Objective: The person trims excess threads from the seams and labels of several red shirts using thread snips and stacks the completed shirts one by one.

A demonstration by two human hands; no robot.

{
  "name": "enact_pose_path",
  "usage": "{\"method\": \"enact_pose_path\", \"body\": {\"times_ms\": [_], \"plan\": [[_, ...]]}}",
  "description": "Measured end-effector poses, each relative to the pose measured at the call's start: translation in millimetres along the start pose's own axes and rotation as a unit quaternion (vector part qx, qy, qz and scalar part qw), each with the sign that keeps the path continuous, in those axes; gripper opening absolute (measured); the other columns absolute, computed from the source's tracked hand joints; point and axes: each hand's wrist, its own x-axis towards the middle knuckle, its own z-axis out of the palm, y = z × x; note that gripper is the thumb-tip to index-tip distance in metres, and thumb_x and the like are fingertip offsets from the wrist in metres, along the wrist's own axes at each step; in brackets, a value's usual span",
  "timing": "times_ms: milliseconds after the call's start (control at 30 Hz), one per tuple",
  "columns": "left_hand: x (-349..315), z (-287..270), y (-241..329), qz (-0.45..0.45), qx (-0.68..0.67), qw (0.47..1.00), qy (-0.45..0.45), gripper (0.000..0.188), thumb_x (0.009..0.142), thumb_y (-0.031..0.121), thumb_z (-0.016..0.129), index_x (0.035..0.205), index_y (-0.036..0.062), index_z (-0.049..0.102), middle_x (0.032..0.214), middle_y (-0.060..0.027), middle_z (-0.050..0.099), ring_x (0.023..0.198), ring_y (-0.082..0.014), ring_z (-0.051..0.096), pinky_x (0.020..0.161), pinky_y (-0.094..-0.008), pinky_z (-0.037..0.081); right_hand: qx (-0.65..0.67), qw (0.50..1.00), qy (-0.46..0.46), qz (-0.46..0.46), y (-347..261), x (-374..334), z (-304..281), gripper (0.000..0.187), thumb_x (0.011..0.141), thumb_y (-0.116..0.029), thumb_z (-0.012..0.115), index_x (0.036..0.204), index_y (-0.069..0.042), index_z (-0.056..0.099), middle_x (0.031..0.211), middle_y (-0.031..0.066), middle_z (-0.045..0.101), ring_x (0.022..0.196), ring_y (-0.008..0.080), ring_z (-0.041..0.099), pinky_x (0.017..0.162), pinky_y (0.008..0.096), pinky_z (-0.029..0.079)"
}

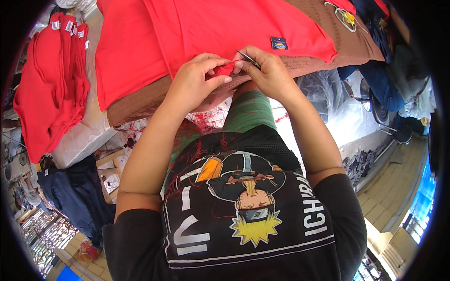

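Note:
Both my hands meet at the near edge of a red garment [211,33] spread over a brown cloth-covered surface. My left hand [199,77] is closed on a bunched bit of red fabric [225,70], pinched between thumb and fingers. Close beside it, my right hand [267,72] grips a small dark pointed tool [248,59] that looks like thread snips. Its tip points up and left, past the fingers. The right thumb and fingertip touch the edge of the bunched fabric. A dark label [279,43] lies on the garment to the right of my hands.
Several red garments [54,79] hang over a pale wrapped bundle [82,140] at left. Navy cloth [77,196] lies below it. A pale cord with a yellow piece [347,18] rests at upper right. Clear plastic [323,93] is at right. Red thread scraps litter my lap.

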Motion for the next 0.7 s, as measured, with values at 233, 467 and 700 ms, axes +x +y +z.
{"method": "enact_pose_path", "body": {"times_ms": [233,467,700], "plan": [[0.4,9.3,-4.6,0.013,-0.004,0.997,0.076,0.022,0.081,0.018,0.072,0.096,0.0031,0.068,0.082,-0.0045,0.065,0.066,-0.0118,0.057,0.065,-0.0261,0.047,-0.133,0.988,0.006,-0.075,-18.1,9.3,3.0,0.019,0.087,-0.015,0.063,0.098,0.001,0.061,0.087,0.0172,0.065,0.078,0.0269,0.064,0.071,0.0348,0.049],[7.8,-5.7,1.0,-0.087,-0.022,0.996,0.019,0.023,0.088,0.024,0.067,0.084,0.0017,0.063,0.071,-0.0041,0.064,0.066,-0.0103,0.059,0.063,-0.0259,0.048,-0.05,0.998,-0.046,-0.012,14.2,13.0,-4.7,0.024,0.09,-0.017,0.063,0.107,-0.001,0.06,0.095,0.0079,0.065,0.09,0.0148,0.061,0.081,0.0292,0.047],[10.1,-12.7,-13.0,-0.073,-0.192,0.978,-0.045,0.023,0.094,0.023,0.058,0.095,0.0007,0.062,0.084,-0.005,0.066,0.073,-0.0096,0.062,0.068,-0.025,0.052,-0.142,0.985,-0.099,-0.001,-19.0,3.1,-21.0,0.021,0.092,-0.012,0.06,0.109,-0.001,0.058,0.083,0.0029,0.061,0.08,0.0076,0.054,0.072,0.0246,0.045]]}}
